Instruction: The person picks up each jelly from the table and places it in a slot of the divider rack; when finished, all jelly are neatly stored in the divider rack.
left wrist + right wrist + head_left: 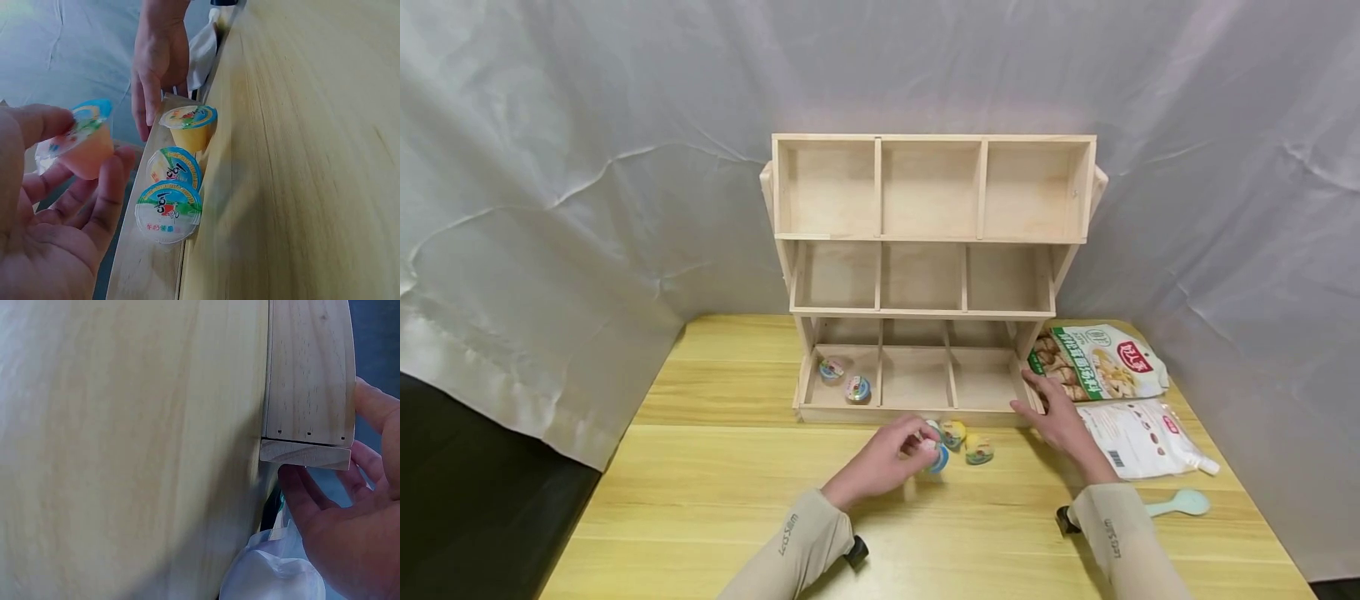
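My left hand (887, 458) pinches a small jelly cup (90, 140) with pinkish-orange filling and a blue-edged lid between thumb and fingers, over the table before the shelf. Three more jelly cups sit close together along the shelf's front board: a yellow one (978, 448), another yellow one (953, 433), and one partly hidden behind my left fingers. At the front right corner of the wooden shelf (917, 414), my right hand (1060, 421) grips the lowest tier, thumb at the front board and fingers along the side wall.
Two jelly cups (857, 388) lie in the bottom left compartment of the three-tier shelf. Right of it are a green and white food packet (1105, 362), a white spouted pouch (1146, 437) and a pale green spoon (1187, 502). Grey cloth (587, 150) hangs behind.
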Tool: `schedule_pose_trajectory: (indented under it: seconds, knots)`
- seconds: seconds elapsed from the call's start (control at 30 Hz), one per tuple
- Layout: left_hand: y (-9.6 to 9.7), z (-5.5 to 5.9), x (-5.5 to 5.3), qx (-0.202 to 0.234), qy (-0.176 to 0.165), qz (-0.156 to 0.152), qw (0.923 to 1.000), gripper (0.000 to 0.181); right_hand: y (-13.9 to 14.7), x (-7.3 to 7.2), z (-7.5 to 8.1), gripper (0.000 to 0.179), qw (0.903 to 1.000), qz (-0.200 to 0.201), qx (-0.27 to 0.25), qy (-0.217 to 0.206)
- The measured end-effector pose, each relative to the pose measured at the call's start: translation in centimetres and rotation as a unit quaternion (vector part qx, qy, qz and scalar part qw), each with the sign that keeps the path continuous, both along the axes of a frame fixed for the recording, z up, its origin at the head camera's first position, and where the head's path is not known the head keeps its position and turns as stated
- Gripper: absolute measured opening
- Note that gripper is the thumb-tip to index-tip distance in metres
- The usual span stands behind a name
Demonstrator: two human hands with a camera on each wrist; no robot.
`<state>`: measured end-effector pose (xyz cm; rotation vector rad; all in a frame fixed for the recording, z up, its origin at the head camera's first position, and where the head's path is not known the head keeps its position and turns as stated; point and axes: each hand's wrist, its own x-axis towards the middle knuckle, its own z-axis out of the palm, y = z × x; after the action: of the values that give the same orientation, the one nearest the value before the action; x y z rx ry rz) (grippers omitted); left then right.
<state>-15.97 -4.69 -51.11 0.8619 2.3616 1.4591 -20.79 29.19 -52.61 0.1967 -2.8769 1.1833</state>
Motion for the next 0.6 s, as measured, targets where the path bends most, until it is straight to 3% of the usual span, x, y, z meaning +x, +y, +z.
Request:
schedule_pose_trajectory:
  seconds: [0.23, 0.6]
  knots:
    - [-0.24, 0.07, -0.46, 0.030, -0.002, 0.025, 0.9992, 0.032, -0.08, 0.14, 0.16, 0.069, 1.0000, -0.002, 0.003, 0.000]
    - [-0.47, 0.06, -0.92, 0.060, -0.010, 0.036, 0.9975, 0.028, -0.03, 0.05, 0.08, 0.070, 1.0000, -0.003, 0.001, 0.000]
